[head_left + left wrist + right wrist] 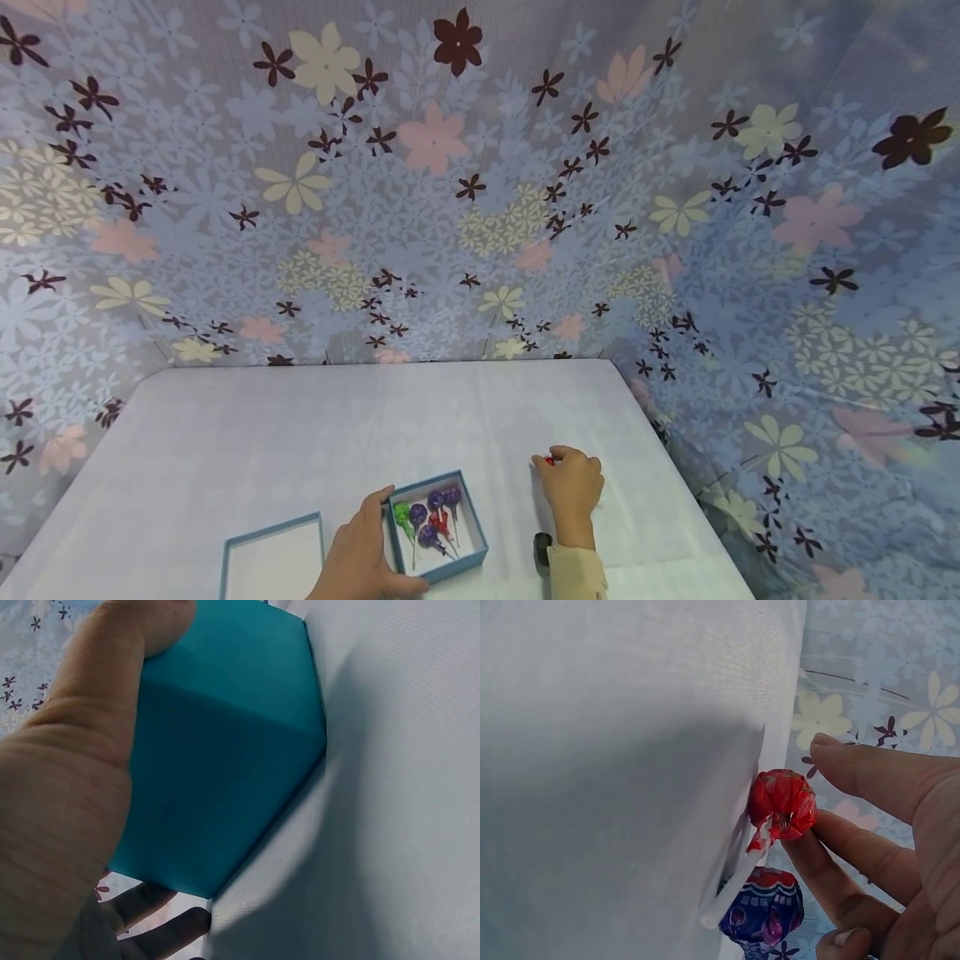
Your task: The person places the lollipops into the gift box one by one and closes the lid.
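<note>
My left hand [358,546] holds a blue box [453,569] by its left side, the thumb along the near wall and the fingers at the far left corner. Several wrapped lollipops lie in the box: a green lollipop [402,514], a red lollipop [439,523] and several purple ones [429,536]. To the right of the box, my right hand [573,487] reaches to another red lollipop [782,802] on the table. Its fingertips are right at the candy, while the thumb stands apart from it. A dark blue and purple lollipop [763,909] lies beside that red one.
A shallow blue-edged tray or lid [273,554] with a white inside lies left of my left hand. The white table [375,425] ends at a flowered cloth [427,250] behind and on the right. A black device [542,550] sits at my right wrist.
</note>
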The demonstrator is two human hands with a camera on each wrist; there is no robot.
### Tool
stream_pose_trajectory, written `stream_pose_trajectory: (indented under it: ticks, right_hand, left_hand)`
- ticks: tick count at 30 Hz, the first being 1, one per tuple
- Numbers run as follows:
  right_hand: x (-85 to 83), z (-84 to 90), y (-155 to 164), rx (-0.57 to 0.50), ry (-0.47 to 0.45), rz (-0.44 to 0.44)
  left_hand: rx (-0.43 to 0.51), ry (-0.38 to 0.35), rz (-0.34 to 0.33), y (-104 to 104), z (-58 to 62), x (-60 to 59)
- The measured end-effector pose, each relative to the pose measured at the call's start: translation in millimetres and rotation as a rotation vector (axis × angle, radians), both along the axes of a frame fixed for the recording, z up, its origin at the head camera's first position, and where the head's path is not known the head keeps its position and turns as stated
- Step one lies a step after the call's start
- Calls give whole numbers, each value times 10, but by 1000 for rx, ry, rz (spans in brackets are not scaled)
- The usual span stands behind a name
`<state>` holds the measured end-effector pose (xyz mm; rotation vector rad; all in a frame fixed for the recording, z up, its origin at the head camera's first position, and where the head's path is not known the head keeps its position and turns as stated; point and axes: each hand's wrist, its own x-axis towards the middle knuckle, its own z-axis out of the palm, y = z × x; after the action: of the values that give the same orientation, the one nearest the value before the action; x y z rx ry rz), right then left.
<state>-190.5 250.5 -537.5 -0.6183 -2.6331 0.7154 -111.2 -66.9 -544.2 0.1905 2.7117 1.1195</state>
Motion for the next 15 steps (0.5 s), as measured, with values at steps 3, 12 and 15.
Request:
stream_pose_trajectory:
  ticks: [3, 12, 15]
  right_hand:
    - [-16, -4, 4, -9, -8, -1]
    - [42, 61, 15, 17, -48, -20]
    - [80, 65, 24, 13, -57, -25]
  left_hand:
    - [-6, -1, 5, 4, 6, -6]
    - [-14, 20, -17, 0, -3, -25]
    - [-12, 23, -24, -3, -4, -19]
